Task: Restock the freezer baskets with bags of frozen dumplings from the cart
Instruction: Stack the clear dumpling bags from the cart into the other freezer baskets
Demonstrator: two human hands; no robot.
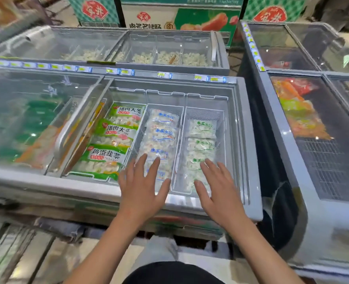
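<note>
The open chest freezer point(249, 140) in front of me holds three white wire baskets side by side. The left basket carries green-labelled dumpling bags point(116, 132). Blue-printed clear bags point(161, 132) fill the middle basket point(180, 128). Green-printed clear bags point(201, 144) lie in the right basket point(220, 128). My left hand point(142, 189) hovers with fingers spread over the near end of the middle basket. Over the near end of the right basket, my right hand point(216, 187) is spread flat too. Neither hand holds anything. Whether they touch the bags is unclear.
The freezer's sliding glass lid point(36, 111) is pushed left over other packages. Another closed freezer point(317, 124) stands close on the right, and one more point(128, 48) behind. A metal cart edge point(9, 249) shows at the lower left.
</note>
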